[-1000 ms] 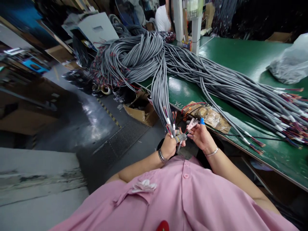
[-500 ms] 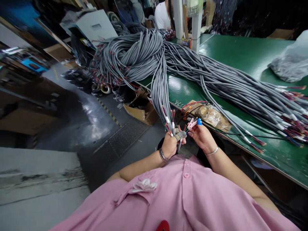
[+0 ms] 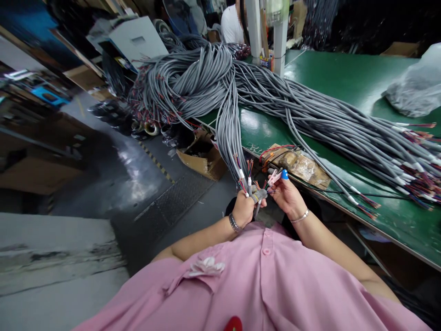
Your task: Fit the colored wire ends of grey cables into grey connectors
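My left hand is closed around the ends of several grey cables, which hang over the table edge. Fanned coloured wires stick out of one cable end between my hands; a grey covering shows on a fingertip there. My right hand pinches a small pink tool or clip close to those wires, with a blue cover on one fingertip. White bands wrap the cable ends beside my left hand. Whether the pink piece touches the wires cannot be made out.
Long grey cable bundles lie across the green table. A taped cardboard piece sits near its edge, a clear bag at right. An open carton stands below. A person is behind the table.
My right hand has shifted very slightly left with the pink piece. My left hand keeps its hold, with the cable ends moved a little.
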Available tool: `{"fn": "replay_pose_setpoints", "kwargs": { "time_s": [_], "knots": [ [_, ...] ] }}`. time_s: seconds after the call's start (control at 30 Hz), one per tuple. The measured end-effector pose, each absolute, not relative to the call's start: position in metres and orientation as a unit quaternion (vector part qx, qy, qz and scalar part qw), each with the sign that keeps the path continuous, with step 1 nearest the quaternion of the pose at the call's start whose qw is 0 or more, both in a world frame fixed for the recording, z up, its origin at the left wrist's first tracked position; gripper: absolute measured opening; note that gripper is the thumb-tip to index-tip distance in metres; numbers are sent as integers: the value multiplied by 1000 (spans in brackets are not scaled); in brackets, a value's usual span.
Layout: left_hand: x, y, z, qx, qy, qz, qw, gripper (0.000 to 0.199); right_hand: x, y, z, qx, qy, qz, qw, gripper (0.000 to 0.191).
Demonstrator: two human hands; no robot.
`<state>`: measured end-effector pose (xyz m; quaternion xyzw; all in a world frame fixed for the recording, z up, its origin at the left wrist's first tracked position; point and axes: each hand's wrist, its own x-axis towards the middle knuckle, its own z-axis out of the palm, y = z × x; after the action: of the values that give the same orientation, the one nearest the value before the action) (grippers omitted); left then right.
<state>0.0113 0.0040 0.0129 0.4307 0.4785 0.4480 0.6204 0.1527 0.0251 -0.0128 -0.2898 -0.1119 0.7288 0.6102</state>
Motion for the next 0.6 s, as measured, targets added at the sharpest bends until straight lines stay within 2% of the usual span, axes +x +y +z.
{"fn": "replay_pose_setpoints", "kwargs": {
  "time_s": [0.33, 0.6],
  "knots": [
    [3, -1, 11, 430, 442, 471, 631, 26, 161, 24, -15, -282, -128, 754, 579, 41],
    [2, -2, 11, 421, 428, 492, 630, 21, 164, 25, -8, -337, -177, 725, 575, 31]
  ]
}}
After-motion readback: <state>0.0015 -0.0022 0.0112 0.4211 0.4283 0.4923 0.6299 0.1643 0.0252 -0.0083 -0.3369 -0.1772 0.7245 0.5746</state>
